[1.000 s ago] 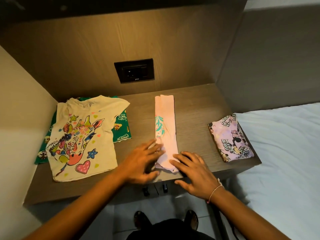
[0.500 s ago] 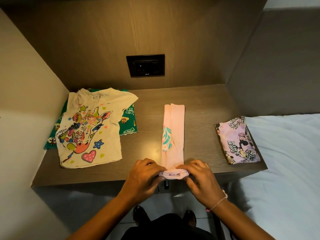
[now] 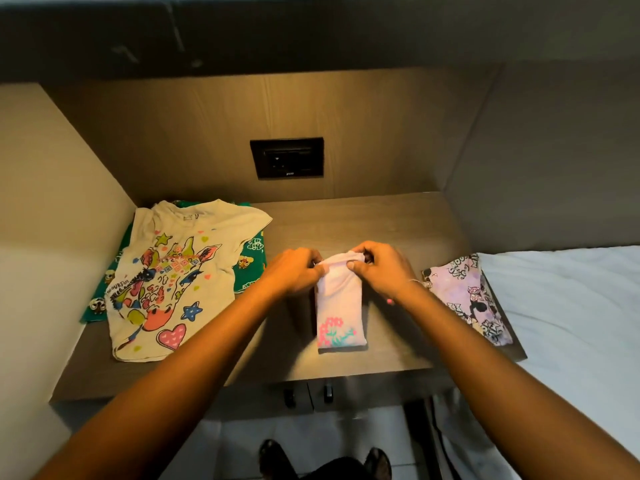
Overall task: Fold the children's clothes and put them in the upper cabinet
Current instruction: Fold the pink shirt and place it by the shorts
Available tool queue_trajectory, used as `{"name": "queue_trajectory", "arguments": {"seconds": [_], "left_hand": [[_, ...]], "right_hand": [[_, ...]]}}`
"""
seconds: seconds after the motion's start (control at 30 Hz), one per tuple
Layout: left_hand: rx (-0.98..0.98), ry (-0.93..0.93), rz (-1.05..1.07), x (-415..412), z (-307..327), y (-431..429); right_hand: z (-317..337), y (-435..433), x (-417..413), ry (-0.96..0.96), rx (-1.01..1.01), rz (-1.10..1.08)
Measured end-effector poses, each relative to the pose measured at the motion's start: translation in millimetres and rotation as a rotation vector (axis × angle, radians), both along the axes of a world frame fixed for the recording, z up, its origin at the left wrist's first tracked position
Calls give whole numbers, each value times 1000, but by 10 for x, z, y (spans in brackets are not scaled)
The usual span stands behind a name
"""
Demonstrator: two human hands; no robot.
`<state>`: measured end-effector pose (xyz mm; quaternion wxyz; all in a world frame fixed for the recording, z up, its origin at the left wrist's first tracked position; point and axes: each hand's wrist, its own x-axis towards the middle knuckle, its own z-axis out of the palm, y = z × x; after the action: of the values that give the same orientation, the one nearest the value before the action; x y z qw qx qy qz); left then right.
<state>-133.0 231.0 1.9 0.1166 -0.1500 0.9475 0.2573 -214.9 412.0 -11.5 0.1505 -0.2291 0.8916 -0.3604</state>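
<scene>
Pink folded garment (image 3: 340, 306) lies between left hand (image 3: 294, 271) and right hand (image 3: 379, 268), both pinching its far edge.

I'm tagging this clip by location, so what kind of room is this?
Most likely a bedroom: a bed with a white sheet sits right beside a wooden shelf set in a niche. A wall socket is mounted above the shelf, and a child's shirt lies spread on it.
</scene>
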Motion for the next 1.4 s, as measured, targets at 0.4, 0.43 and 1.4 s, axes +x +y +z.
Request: {"name": "queue_trajectory", "arguments": {"seconds": [0.4,0.43,1.4], "left_hand": [[-82,45,358,104,-589,108],[-58,50,375,86,-595,128],[1086,313,278,-603,-24,1981]], "right_hand": [[-375,67,398,-49,232,-142],[-359,24,430,-39,255,-142],[177,1820,102,-199,-437,-602]]}}
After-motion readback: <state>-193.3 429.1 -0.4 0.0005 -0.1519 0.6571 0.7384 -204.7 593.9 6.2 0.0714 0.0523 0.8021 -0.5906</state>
